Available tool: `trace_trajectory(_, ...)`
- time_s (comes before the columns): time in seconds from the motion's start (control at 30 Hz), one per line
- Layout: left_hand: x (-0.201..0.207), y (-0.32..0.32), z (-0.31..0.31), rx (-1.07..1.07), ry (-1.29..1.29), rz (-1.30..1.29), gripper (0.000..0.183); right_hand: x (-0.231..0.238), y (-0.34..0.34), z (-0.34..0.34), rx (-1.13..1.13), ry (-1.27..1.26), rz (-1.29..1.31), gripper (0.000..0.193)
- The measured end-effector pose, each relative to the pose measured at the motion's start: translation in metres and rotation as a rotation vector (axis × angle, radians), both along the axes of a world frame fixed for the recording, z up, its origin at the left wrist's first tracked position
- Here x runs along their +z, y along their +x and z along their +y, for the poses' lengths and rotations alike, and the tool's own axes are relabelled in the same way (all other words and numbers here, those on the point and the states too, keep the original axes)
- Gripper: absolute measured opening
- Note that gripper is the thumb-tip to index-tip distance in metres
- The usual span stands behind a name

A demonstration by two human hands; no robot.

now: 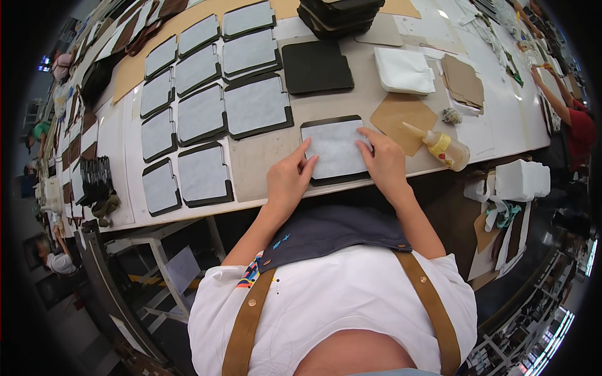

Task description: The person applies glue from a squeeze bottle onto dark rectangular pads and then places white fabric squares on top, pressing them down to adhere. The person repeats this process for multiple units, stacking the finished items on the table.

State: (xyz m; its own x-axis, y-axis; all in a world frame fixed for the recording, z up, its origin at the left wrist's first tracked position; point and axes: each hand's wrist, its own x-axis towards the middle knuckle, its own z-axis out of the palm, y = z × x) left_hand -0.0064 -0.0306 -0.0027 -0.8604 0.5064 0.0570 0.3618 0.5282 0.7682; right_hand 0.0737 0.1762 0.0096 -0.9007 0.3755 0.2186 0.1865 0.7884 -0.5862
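Observation:
A black panel with a pale grey sheet on its face point(337, 149) lies on the table right in front of me. The black shows as a strip along its near and far edges. At its left side, my left hand point(290, 175) is closed with thumb and forefinger on the edge. On the right side, my right hand point(384, 160) has its bent thumb and forefinger on the sheet's border. Whatever the remaining fingers touch underneath is hidden. To the left, several similar sheet-covered panels point(258, 105) lie in rows. A bare black panel point(317, 66) rests just beyond the one I hold.
At right lie a yellowish squeeze bottle point(448, 149), a tan square sheet point(404, 123), a white sheet stack point(404, 70) and brown card pieces point(463, 81). A black panel stack point(340, 15) stands at the back. Another person in a red top point(580, 135) reaches in from the far right.

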Motion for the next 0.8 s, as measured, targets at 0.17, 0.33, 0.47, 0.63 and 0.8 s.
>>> trace_trajectory(0.17,0.000,0.000,0.000,-0.003,-0.005,-0.010,0.039,-0.005,0.000,0.001,-0.003,0.009,0.005,0.026)
trace_trajectory(0.33,0.001,-0.002,-0.005,-0.022,-0.041,-0.016,0.037,-0.002,0.000,0.003,0.013,-0.013,-0.040,0.029)
trace_trajectory(0.47,0.004,-0.013,-0.013,-0.009,-0.077,-0.029,0.031,0.010,-0.001,0.001,0.019,-0.039,-0.135,0.028)
trace_trajectory(0.63,0.007,-0.017,-0.012,0.002,-0.050,-0.018,0.028,0.012,0.000,0.002,0.017,-0.037,-0.174,0.030)
trace_trajectory(0.8,0.010,-0.012,-0.007,-0.019,-0.112,0.051,0.035,0.010,0.001,0.001,0.025,-0.016,-0.169,0.032)
